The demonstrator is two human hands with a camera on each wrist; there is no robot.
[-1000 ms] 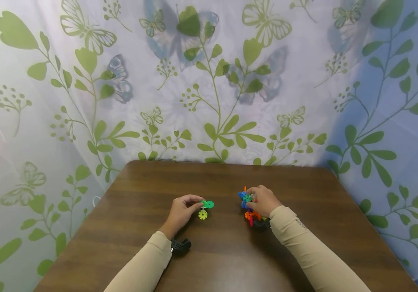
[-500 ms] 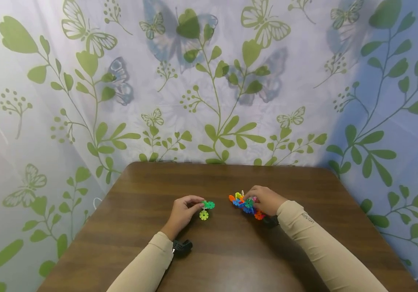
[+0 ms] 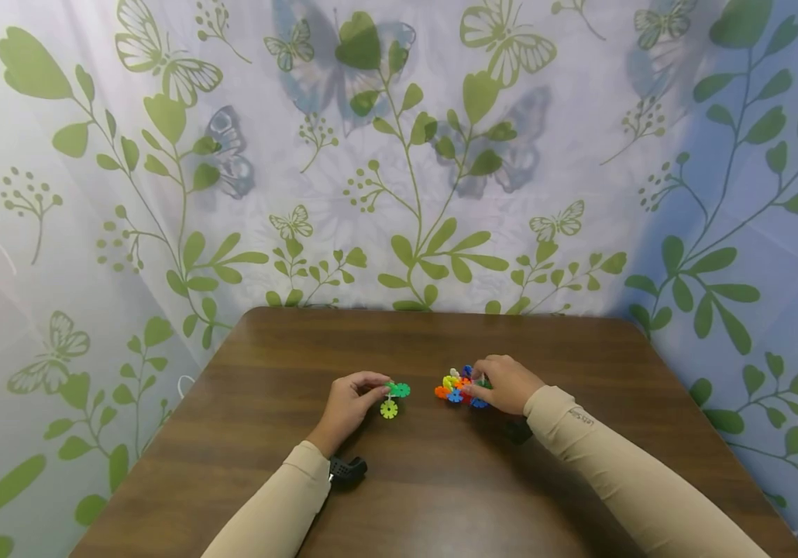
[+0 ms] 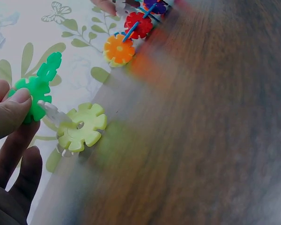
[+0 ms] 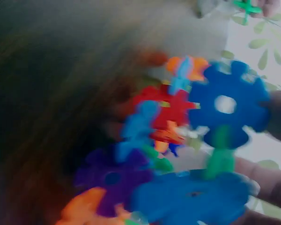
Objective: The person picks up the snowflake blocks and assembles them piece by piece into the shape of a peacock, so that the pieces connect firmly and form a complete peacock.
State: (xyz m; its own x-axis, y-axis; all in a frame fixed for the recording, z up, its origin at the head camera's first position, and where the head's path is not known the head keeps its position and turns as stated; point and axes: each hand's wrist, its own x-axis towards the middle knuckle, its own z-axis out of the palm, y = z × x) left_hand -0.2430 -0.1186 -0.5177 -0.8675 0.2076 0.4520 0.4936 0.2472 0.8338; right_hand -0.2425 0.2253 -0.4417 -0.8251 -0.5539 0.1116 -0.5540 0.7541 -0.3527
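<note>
My left hand [image 3: 352, 401] pinches a green interlocking flower disc [image 4: 33, 96] between thumb and fingers. Joined to that disc are a second green one, a white disc [image 4: 53, 112] and a yellow-green disc [image 4: 86, 124] hanging lowest. On the other side, my right hand [image 3: 507, 384] grips a cluster of joined flower discs [image 3: 456, 385] in many colours. The right wrist view is blurred, but a blue disc [image 5: 248, 96], a purple disc [image 5: 96, 173] and a red disc [image 5: 178, 108] stand out in it. The fingers hide part of the cluster.
Both hands work over a brown wooden table [image 3: 399, 473]. Behind it hangs a white cloth [image 3: 385, 256] printed with green leaves and butterflies. A black wrist device [image 3: 348, 471] shows below the left hand.
My right hand has turned the cluster, so its orange and yellow discs now face left towards the other piece. The left hand holds its green piece nearly still.
</note>
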